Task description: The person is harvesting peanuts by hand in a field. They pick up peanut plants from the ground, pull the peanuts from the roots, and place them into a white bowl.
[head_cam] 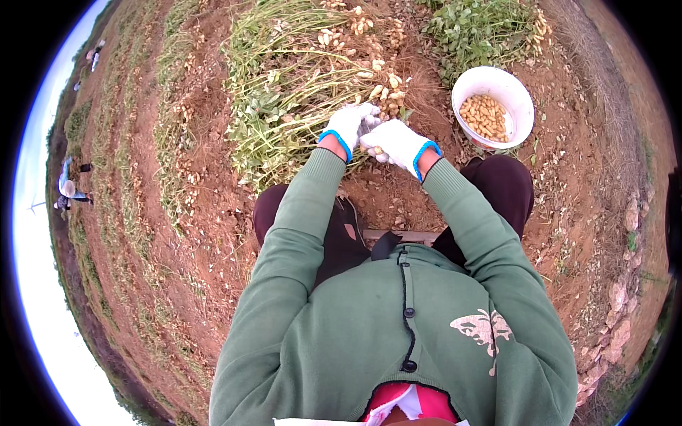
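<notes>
My left hand (350,125), in a white glove with a blue cuff, is at the root end of pulled peanut plants (287,106). Close against it on the right is my right hand (398,146), gloved alike, with its fingers curled around peanuts that partly show below them. The gloves hide what the left fingers hold. Peanut pods (388,92) on their roots lie just above both hands. To the right stands a white plastic bucket (522,101) with loose peanuts (484,118) in its bottom.
Another heap of peanut plants (474,32) lies above the bucket. My bent knees flank the hands, the right one near the bucket. Rows of pulled plants (176,133) stretch over the reddish soil at left. Other people (69,186) are far off there. Stones (618,319) edge the field at right.
</notes>
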{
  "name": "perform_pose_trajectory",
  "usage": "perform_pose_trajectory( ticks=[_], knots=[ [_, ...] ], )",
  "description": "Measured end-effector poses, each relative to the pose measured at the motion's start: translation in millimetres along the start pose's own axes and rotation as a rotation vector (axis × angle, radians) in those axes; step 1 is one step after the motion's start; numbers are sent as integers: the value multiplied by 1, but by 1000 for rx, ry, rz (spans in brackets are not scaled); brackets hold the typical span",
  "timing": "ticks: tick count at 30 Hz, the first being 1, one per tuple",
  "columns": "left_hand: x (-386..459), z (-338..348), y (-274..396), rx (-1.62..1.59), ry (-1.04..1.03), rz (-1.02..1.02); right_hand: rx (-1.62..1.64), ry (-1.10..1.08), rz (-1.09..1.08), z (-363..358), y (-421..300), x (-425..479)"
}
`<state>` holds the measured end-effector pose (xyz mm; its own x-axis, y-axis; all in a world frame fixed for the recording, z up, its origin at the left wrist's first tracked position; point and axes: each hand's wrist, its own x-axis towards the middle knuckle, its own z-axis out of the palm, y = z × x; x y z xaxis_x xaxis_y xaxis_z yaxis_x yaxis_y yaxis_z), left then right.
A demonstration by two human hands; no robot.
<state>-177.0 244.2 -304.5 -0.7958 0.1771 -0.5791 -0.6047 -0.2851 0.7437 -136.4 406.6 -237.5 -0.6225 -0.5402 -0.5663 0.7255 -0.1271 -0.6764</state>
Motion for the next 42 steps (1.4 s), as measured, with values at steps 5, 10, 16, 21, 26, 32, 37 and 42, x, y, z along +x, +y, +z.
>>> perform_pose_trajectory(
  ticks=[5,10,16,21,26,32,37,42],
  knots=[
    [2,-3,-5,28,-63,-43,-78,22,54,-1,2,-4],
    [7,-8,4,101,203,106,-809,-79,4,6,7,-21],
    [-7,-10,29,-70,185,41,-1418,240,-145,-29,13,-24],
    [-23,-2,25,0,198,-22,-1377,720,-595,-82,-49,-49],
    [-66,31,82,1547,107,-120,-1478,1085,-316,-148,-119,-88],
    [-68,3,104,1627,490,253,-1492,1193,-344,-180,-139,-103],
    [-29,15,62,1948,217,248,-1250,823,-532,-138,-123,-90],
    [7,16,38,2016,444,167,-1368,860,-623,-113,-121,-69]
  ],
)
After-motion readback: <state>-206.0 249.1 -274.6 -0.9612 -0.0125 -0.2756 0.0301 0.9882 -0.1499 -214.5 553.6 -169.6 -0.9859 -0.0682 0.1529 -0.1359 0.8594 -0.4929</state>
